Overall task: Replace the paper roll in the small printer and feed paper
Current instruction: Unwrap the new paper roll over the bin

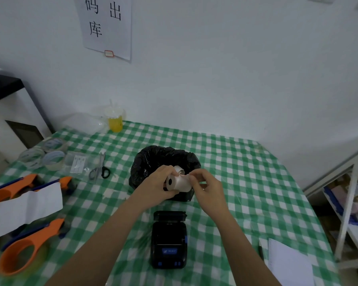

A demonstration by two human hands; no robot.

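Observation:
A white paper roll (177,182) is held in the air above the table, just in front of a black bag-lined bin (151,162). My left hand (158,182) wraps around the roll's left end, its core facing me. My right hand (205,187) pinches the roll's right side, where a thin wrapping or loose paper end is pulled up. The small black printer (169,242) sits on the checked tablecloth below my hands, nearer to me. Its lid stands open at the back, and the paper bay looks dark.
Orange tape dispensers (27,248) and a white paper strip (25,209) lie at the left. Scissors (100,168), clear tape rolls (43,154) and a yellow cup (115,120) are farther back. A white notepad (287,263) with a pen lies at the right, near the table edge.

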